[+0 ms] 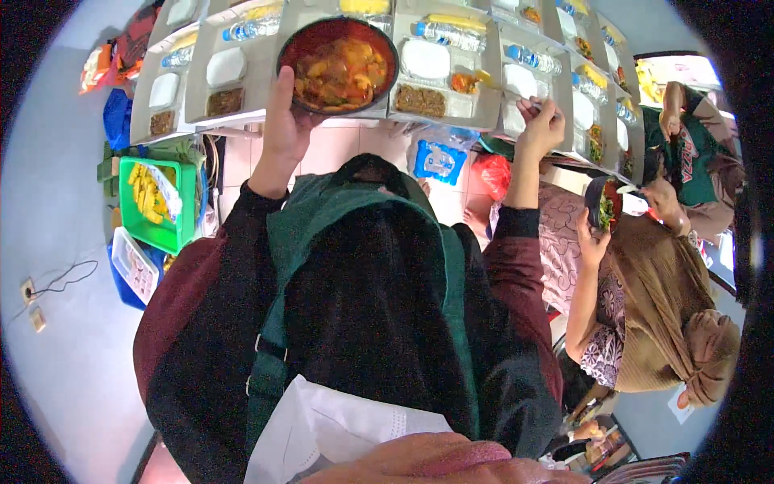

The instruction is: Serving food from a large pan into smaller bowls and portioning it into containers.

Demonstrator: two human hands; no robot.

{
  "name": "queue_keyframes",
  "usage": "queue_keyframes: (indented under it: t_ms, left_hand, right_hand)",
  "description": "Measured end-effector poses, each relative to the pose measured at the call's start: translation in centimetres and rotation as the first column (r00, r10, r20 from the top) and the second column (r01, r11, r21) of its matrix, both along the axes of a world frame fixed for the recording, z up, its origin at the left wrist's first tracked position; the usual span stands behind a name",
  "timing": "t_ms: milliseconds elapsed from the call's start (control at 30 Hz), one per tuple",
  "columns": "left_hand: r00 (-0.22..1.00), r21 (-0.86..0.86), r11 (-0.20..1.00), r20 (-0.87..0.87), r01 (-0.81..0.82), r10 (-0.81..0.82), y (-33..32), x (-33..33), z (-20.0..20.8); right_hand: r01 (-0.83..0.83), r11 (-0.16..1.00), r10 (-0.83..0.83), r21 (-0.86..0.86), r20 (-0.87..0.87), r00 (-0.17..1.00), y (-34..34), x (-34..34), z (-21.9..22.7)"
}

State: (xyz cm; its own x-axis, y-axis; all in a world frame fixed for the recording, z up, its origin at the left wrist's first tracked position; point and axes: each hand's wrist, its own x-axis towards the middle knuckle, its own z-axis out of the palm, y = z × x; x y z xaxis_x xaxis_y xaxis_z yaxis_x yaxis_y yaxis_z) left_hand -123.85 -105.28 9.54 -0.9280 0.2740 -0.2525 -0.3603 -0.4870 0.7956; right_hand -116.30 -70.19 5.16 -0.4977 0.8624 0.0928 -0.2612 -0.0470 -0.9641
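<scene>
My left hand is wrapped round the left side of a dark, red-lined bowl of saucy orange-red food. The bowl is held up over the near edge of the meal boxes. Further right, my right hand is closed in a pinch on a thin spoon, whose head I cannot make out clearly. Just left of that hand lies an open meal box with a white wrapped portion, a brown portion and a small heap of orange-red food.
More open boxes with water bottles fill the table. A green crate of yellow packets stands at left on the floor. A blue-wrapped bottle pack sits under the table. At right a co-worker holds a bowl of greens; another person stands beyond.
</scene>
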Motion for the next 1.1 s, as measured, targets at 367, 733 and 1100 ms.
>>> queue_keyframes:
  t_ms: [367,733,1100]
  left_hand:
    - [0.989,0.151,0.978,-0.025,0.146,-0.144,3.8,-1.0,-2.7]
    - [0.973,-0.033,0.975,-0.065,0.222,-0.224,11.5,0.2,1.8]
    - [0.972,-0.089,0.979,-0.133,0.182,-0.193,13.9,1.9,1.9]
  right_hand:
    - [0.023,0.988,-0.044,-0.151,-0.132,0.990,-0.8,0.9,2.7]
    - [-0.173,0.805,0.222,0.567,-0.018,0.975,-4.5,0.9,13.3]
    - [-0.319,0.843,0.285,0.434,0.144,0.948,-3.2,2.2,12.1]
